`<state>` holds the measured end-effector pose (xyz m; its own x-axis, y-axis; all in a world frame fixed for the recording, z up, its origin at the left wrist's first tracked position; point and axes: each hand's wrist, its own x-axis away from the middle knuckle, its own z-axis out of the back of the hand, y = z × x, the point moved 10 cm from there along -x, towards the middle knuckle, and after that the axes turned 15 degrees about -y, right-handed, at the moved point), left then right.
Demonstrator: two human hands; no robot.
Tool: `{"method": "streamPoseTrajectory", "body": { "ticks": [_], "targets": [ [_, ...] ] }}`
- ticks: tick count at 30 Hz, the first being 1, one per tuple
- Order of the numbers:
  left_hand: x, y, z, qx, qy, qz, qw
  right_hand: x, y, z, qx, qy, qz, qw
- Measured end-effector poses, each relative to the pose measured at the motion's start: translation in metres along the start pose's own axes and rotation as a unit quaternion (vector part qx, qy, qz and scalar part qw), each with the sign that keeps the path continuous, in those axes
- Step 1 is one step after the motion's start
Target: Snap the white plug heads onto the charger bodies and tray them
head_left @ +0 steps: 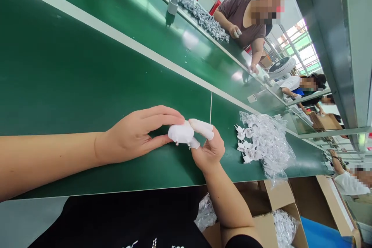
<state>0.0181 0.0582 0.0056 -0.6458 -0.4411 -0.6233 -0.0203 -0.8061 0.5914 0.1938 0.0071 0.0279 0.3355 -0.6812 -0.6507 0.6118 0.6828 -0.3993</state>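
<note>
A small white plug-like piece [180, 133], rounded with short metal pins on its lower side, is held above the green work surface [87, 81]. My left hand [139, 133] grips its left end between fingertips and thumb. On the other end, my right hand [208, 141] pinches the piece with a finger and thumb covered in white finger cots. Both hands are closed on it. Right of my right hand lies a heap of white plugs [247, 145], partly inside a clear plastic bag [274, 143].
Open cardboard boxes [280, 197] with bagged pieces stand below the bench edge at right. Across the bench, a person [244, 19] works beside a pile of grey-white parts [207, 19]. A grey cylindrical piece [172, 6] stands on the far strip. A metal beam [328, 46] runs overhead.
</note>
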Motion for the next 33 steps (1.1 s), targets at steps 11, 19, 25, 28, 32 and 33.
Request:
{"method": "streamPoseTrajectory", "body": {
  "ticks": [11,19,25,28,32,33],
  "targets": [
    [0.005,0.014,0.0,-0.04,0.008,-0.053,0.998,0.001,-0.015,0.006,-0.011,0.045,0.047,0.998],
    [0.003,0.009,0.002,-0.007,0.008,-0.031,0.999,0.002,-0.019,0.009,0.015,0.045,0.041,0.998],
    [0.006,-0.009,-0.005,0.11,0.026,0.021,0.993,0.002,-0.02,0.008,-0.002,0.051,0.05,0.997],
    [0.006,-0.011,-0.005,0.158,0.024,0.038,0.986,0.001,-0.02,0.008,0.014,0.042,0.043,0.998],
    [0.002,-0.005,-0.002,0.119,0.017,0.031,0.992,0.0,-0.02,0.008,0.005,0.032,0.041,0.999],
    [0.001,-0.004,-0.001,0.107,0.016,0.026,0.994,0.0,-0.02,0.008,0.002,0.031,0.04,0.999]
  ]
}}
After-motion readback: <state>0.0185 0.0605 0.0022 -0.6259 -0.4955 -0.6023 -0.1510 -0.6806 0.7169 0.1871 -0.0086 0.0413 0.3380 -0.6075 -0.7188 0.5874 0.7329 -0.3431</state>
